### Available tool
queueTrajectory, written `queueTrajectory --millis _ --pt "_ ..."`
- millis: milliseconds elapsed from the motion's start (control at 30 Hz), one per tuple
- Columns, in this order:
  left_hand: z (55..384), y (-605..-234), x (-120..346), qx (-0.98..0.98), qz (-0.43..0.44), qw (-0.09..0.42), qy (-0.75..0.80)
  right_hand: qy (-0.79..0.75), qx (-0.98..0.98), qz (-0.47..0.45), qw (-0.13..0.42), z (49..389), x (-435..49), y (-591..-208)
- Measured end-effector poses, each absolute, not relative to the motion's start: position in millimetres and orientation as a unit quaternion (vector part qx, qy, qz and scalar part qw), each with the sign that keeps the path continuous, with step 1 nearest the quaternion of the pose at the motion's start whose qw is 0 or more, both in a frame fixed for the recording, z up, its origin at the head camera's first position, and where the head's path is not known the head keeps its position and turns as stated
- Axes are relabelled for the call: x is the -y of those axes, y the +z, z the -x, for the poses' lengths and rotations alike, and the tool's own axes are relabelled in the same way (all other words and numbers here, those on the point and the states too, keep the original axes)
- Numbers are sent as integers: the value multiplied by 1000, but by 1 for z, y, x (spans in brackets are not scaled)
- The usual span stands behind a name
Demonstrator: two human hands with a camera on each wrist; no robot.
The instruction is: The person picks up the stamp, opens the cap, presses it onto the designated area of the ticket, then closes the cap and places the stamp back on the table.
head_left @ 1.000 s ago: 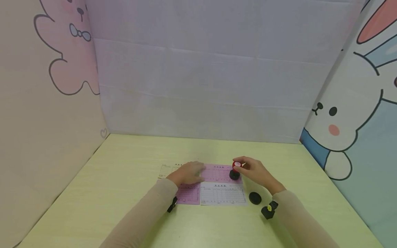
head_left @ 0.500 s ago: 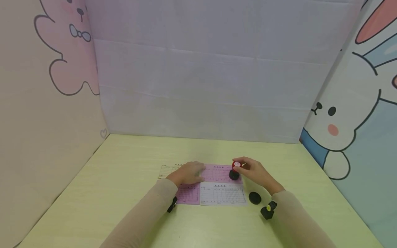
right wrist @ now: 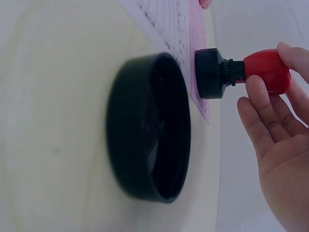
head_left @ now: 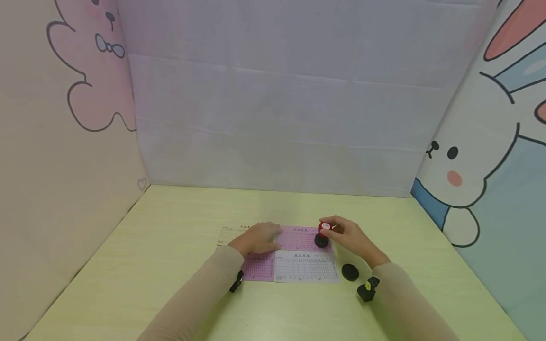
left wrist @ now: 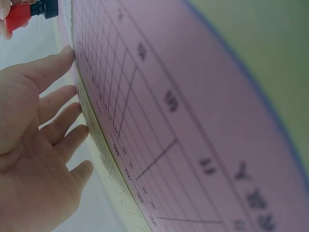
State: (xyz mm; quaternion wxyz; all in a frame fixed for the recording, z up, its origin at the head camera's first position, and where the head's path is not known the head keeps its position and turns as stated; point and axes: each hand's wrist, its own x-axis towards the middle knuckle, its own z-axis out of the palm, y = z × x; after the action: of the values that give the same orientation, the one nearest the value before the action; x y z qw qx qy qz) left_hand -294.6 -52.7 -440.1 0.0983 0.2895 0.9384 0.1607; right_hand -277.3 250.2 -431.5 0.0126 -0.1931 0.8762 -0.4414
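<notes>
My right hand (head_left: 350, 239) grips the red knob of a round stamp (right wrist: 268, 70) between thumb and fingers. The stamp's black base (right wrist: 208, 73) stands upright on the right end of the upper pink form (head_left: 294, 238). With fingers spread, my left hand (head_left: 258, 238) rests on the papers at that form's left end, its fingertips against the sheets in the left wrist view. Below lie a white form (head_left: 306, 267) and another pink form (head_left: 261, 267), the latter partly hidden by the left arm. A cream form (head_left: 230, 234) shows behind the left hand.
A round black cap (head_left: 350, 272), hollow side up, lies on the pale yellow table (head_left: 273, 312) to the right of the white form. Cartoon-printed panels (head_left: 469, 189) stand at the sides, and a white sheet (head_left: 273, 118) closes the back.
The stamp stays on the upper pink form, with the right hand still gripping it. The right forearm has shifted very slightly left. My left hand keeps its place.
</notes>
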Motion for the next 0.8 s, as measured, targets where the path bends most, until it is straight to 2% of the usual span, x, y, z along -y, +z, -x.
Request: queueTrajectory --millis 800 --pt "293 -440 50 -940 -287 97 157 -422 -883 207 14 278 -252 -432"
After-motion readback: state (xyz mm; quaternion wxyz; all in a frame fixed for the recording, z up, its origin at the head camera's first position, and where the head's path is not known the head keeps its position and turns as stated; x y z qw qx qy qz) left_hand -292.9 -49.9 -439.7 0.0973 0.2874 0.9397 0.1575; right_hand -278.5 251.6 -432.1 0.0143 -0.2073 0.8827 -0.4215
